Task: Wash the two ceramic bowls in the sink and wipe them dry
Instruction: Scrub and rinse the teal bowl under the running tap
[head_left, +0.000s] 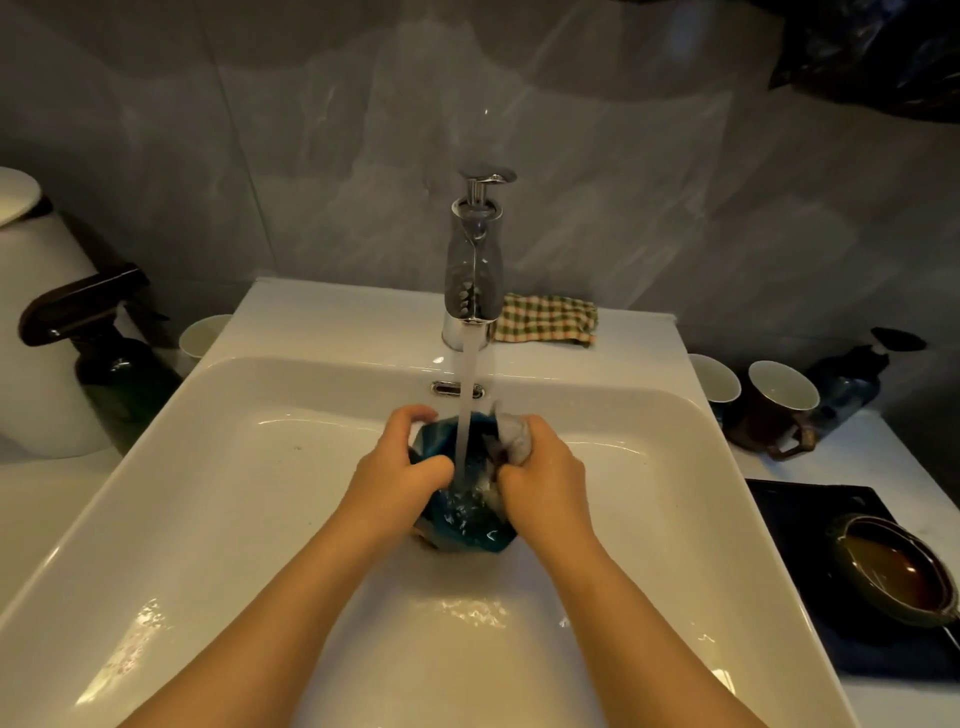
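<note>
**dishguy:** So where's the bowl sitting right now?

**sinkwatcher:** The blue bowl (470, 519) is being held low in the middle of the white sink (218, 467), right under the faucet (472, 270). Water (467, 395) is pouring straight into it. The left hand (400, 467) is gripping the bowl's rim at the 9 o'clock side, fingers curled tight over the edge. The right hand (540, 475) is closed around a bunched grey cloth (511, 439) and is pressing it against the bowl's inside at about 2 o'clock.

**dishguy:** And the other bowl?

**sinkwatcher:** A brown bowl (896, 569) is sitting on a dark tray (810, 506) out at 3 o'clock on the counter, well apart from the sink, with a bit of liquid shining in it. A checked cloth (545, 319) is lying on the sink ledge at 12 o'clock, just beside the faucet base. A brown mug (776, 408) is standing at 2 o'clock, and a dark spray bottle (104, 353) is standing at 9 o'clock.
</note>
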